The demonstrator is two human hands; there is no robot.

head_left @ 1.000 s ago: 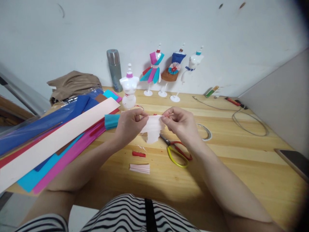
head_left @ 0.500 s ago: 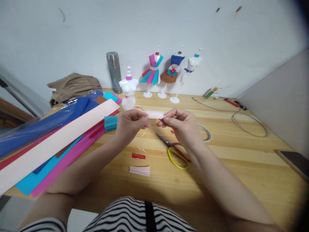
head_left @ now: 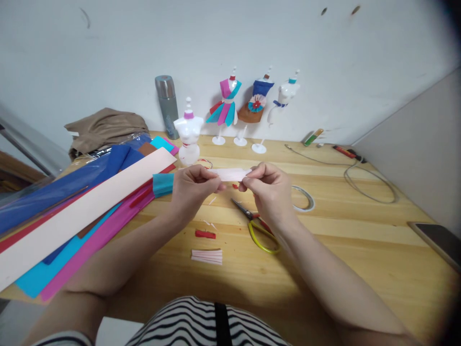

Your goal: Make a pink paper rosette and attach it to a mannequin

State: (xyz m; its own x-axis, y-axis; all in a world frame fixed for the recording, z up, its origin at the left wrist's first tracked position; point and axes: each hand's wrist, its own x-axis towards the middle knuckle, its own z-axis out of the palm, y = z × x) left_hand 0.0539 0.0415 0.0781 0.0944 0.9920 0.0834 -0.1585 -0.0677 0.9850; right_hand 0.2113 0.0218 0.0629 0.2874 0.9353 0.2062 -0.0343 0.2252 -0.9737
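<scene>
Holds the pale pink strip point(head_left: 232, 175) level near the centre of view, pinched at nine o'clock by the left hand point(head_left: 196, 190), at three by the right hand point(head_left: 271, 188), with thumbs pressed to fingers. To avoid likely creasing, pull evenly, pinch lightly.

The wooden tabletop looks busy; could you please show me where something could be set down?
Bare wood lies between the right forearm, tape roll and smartphone, and between the pleated pink piece and striped shirt. Fabric sheets crowd the left end; dress forms stand at the back.
</scene>
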